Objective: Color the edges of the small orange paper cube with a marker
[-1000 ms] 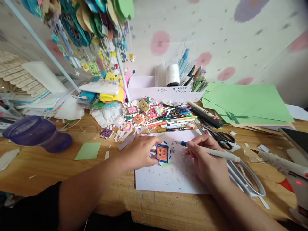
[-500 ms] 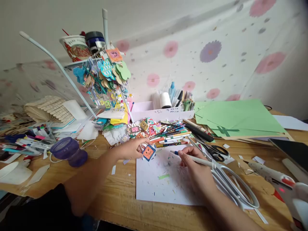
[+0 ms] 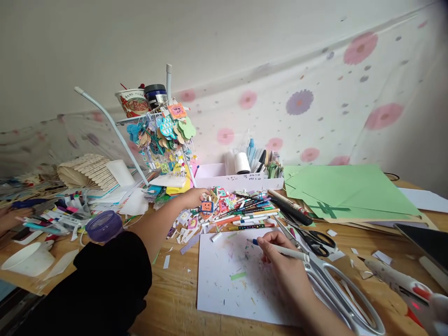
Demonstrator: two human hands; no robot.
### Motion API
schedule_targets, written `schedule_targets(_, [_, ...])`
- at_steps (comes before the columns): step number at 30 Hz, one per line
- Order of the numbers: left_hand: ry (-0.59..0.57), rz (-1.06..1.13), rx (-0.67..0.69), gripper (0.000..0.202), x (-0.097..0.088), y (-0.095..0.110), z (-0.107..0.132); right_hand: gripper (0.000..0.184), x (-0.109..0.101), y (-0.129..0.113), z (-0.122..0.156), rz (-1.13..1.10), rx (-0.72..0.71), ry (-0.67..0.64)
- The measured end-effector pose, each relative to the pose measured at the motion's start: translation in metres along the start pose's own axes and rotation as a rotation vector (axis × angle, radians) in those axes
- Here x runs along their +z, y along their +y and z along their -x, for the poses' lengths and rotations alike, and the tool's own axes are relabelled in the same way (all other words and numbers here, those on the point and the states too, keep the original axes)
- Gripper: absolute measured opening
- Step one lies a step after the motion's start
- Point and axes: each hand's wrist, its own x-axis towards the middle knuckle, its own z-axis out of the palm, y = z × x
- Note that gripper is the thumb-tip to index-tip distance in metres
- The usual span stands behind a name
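Note:
My left hand (image 3: 194, 198) reaches over the pile of small coloured paper tags (image 3: 224, 198), its fingers closed on a square paper tag (image 3: 207, 206) with an orange middle, a drawn face and a blue border. My right hand (image 3: 282, 256) grips a white marker (image 3: 292, 253) with a blue tip, held slanted above a white sheet of paper (image 3: 224, 289). Bits of colour, specks and a green paper strip (image 3: 238, 276) lie on that sheet. A loose marker cap (image 3: 216, 236) rests at its top edge.
Big silver scissors (image 3: 345, 294) and black-handled scissors (image 3: 317, 240) lie right of the sheet, near a glue gun (image 3: 395, 277). Green paper (image 3: 350, 191) is behind. Leftward are a rack hung with tags (image 3: 168, 130), a purple jar (image 3: 104, 226) and another person's hand (image 3: 12, 219).
My left hand has carried the blue-bordered tag away from the sheet, up to the tag pile. My right hand keeps the marker above the sheet. The view has tilted upward.

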Motion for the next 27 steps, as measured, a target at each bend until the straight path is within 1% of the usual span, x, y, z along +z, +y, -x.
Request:
schedule_targets(2, [0.066, -0.011, -0.018, 0.053, 0.000, -0.005, 0.001, 0.032, 0.000, 0.002, -0.001, 0.001, 0.002, 0.002])
schedule_targets(5, [0.159, -0.014, -0.037, 0.047, -0.009, -0.016, 0.012, 0.032, 0.000, 0.002, -0.001, -0.004, -0.008, -0.001])
schedule_targets(8, [0.217, -0.013, -0.057, 0.033, -0.019, -0.028, 0.034, 0.032, 0.000, 0.002, -0.001, -0.030, -0.016, -0.013])
schedule_targets(10, [0.225, -0.014, -0.069, 0.023, -0.018, -0.031, 0.052, 0.032, 0.001, 0.001, 0.000, -0.047, -0.019, -0.021])
schedule_targets(12, [0.203, -0.013, -0.055, 0.016, -0.007, -0.026, 0.069, 0.032, 0.002, -0.001, 0.000, -0.070, -0.020, -0.033])
schedule_targets(15, [0.145, -0.010, 0.012, 0.014, 0.024, -0.004, 0.089, 0.029, 0.005, -0.003, 0.002, -0.156, 0.005, -0.064])
schedule_targets(17, [0.152, -0.024, 0.049, 0.015, 0.047, 0.013, 0.095, 0.030, 0.006, -0.005, 0.004, -0.224, 0.045, -0.079])
schedule_targets(18, [0.164, -0.033, 0.065, 0.016, 0.056, 0.021, 0.096, 0.033, 0.006, -0.005, 0.004, -0.249, 0.070, -0.077])
schedule_targets(20, [0.182, -0.041, 0.090, 0.015, 0.071, 0.030, 0.096, 0.039, 0.005, -0.006, 0.004, -0.274, 0.111, -0.072])
schedule_targets(21, [0.189, -0.038, 0.099, 0.012, 0.076, 0.033, 0.095, 0.039, 0.005, -0.006, 0.004, -0.285, 0.121, -0.070])
schedule_targets(23, [0.193, -0.015, 0.113, 0.005, 0.083, 0.034, 0.094, 0.032, 0.004, -0.006, 0.003, -0.310, 0.121, -0.078])
schedule_targets(25, [0.182, 0.041, 0.135, 0.006, 0.085, 0.035, 0.095, 0.024, 0.004, -0.006, 0.002, -0.334, 0.106, -0.088])
schedule_targets(27, [0.155, 0.123, 0.174, 0.008, 0.086, 0.037, 0.098, 0.024, 0.004, -0.008, 0.002, -0.346, 0.096, -0.094])
